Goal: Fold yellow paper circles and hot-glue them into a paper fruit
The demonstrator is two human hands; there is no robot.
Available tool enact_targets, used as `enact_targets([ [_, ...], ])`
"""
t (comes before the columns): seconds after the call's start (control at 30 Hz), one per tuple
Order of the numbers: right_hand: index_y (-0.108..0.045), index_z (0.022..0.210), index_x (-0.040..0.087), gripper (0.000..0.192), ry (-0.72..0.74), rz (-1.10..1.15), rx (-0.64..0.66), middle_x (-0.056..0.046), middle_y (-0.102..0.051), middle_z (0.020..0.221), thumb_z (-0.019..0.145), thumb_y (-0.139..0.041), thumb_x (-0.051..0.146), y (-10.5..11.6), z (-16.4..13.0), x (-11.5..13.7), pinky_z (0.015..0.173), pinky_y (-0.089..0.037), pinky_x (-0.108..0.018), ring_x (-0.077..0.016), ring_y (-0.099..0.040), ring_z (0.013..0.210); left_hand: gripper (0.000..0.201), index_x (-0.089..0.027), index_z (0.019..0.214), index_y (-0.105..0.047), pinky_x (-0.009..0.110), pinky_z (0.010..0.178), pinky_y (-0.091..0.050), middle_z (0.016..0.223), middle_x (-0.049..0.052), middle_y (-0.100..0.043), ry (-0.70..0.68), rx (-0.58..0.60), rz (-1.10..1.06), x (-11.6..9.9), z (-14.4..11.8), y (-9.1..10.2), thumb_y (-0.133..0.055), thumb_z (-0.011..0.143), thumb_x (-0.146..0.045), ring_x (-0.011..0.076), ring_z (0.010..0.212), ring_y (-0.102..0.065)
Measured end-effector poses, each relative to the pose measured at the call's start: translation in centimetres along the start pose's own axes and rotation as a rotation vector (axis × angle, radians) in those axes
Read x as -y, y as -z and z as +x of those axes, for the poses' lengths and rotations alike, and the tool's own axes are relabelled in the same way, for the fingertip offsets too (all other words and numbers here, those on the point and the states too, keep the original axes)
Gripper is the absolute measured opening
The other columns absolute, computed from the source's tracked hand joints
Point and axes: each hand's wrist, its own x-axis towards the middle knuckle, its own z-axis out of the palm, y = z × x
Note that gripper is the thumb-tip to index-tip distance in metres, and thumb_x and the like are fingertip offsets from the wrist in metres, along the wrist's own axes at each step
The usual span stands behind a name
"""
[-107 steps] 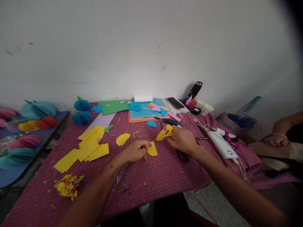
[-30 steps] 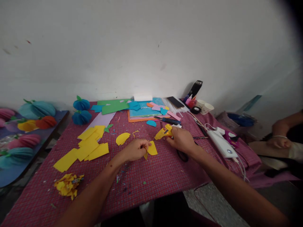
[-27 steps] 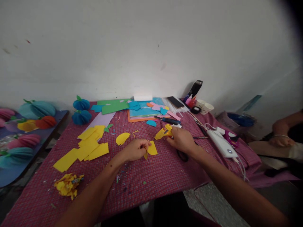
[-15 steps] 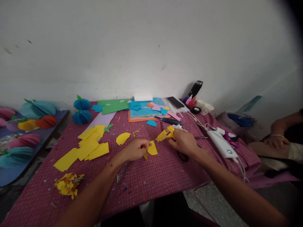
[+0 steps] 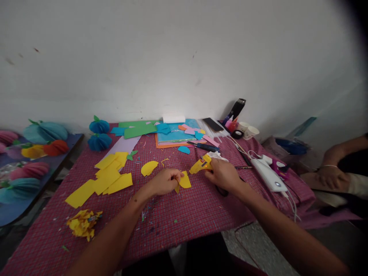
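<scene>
A table under a red checked cloth (image 5: 178, 209) stands against a white wall and serves as the landmark for everything else. On a lower surface to its left lie finished paper balls (image 5: 43, 132) in teal, pink and orange, apparently set aside out of the way. At the cloth's far edge sits a stack of coloured sheets (image 5: 175, 136), with two blue paper balls (image 5: 99, 134) at its far left corner. On the cloth's left half yellow paper offcuts (image 5: 106, 178) are spread flat, and a crumpled wad of yellow scraps (image 5: 82, 224) lies near its front left corner. A white power bank (image 5: 268, 174) with its cable lies on the cloth's right side, a black bottle (image 5: 236, 109) and paper cups (image 5: 248, 130) at the far right corner; no writing on any of them can be read. Beyond the cloth's right edge another person's hand (image 5: 330, 174) rests. At the cloth's middle the left hand (image 5: 165, 181) is closed, pinching a folded yellow petal piece (image 5: 184, 180) so its edge faces the right. The right hand (image 5: 222, 174) is wrapped around a yellow glue gun (image 5: 201, 165), nozzle pointing at the piece and just beside it, seemingly to lay glue along the fold.
</scene>
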Motion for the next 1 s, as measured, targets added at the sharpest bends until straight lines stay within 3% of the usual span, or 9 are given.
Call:
enact_targets([
  [0.43, -0.063, 0.098, 0.014, 0.029, -0.053, 0.048, 0.022, -0.012, -0.073, 0.095, 0.086, -0.057, 0.041, -0.5, -1.6, -0.4, 0.062, -0.035, -0.029, -0.023, -0.065, 0.08, 0.012, -0.018, 0.066, -0.054, 0.024, 0.069, -0.044, 0.075, 0.001, -0.064, -0.031, 0.002, 0.011, 0.4, 0.1, 0.0, -0.05, 0.069, -0.007, 0.0192, 0.085, -0.064],
  [0.63, -0.06, 0.095, 0.016, 0.025, -0.128, 0.09, 0.054, -0.008, -0.071, 0.082, 0.088, -0.054, 0.038, -0.9, -3.5, -0.4, 0.058, -0.03, -0.029, -0.0207, -0.064, 0.069, 0.011, -0.017, 0.067, -0.055, 0.024, 0.069, -0.044, 0.091, 0.003, -0.071, -0.02, 0.007, 0.011, 0.4, 0.1, 0.0, -0.05, 0.069, -0.007, 0.0177, 0.085, -0.065],
  [0.8, -0.06, 0.099, 0.016, 0.027, -0.129, 0.103, 0.035, -0.008, -0.073, 0.086, 0.088, -0.054, 0.039, -1.0, -3.5, 0.0, 0.058, -0.03, -0.029, -0.0214, -0.065, 0.07, 0.013, -0.018, 0.065, -0.052, 0.025, 0.071, -0.044, 0.091, 0.003, -0.071, -0.041, 0.005, 0.009, 0.2, 0.1, 0.1, -0.048, 0.069, -0.007, 0.0191, 0.092, -0.066],
  [1.0, -0.061, 0.099, 0.015, 0.03, -0.128, 0.081, 0.043, -0.01, -0.072, 0.086, 0.088, -0.054, 0.042, -1.3, -3.3, 0.1, 0.059, -0.03, -0.029, -0.0226, -0.064, 0.072, 0.013, -0.017, 0.067, -0.054, 0.025, 0.068, -0.044, 0.096, 0.003, -0.072, -0.024, 0.016, 0.048, 0.2, 0.1, 0.1, -0.047, 0.071, -0.007, 0.0165, 0.082, -0.066],
])
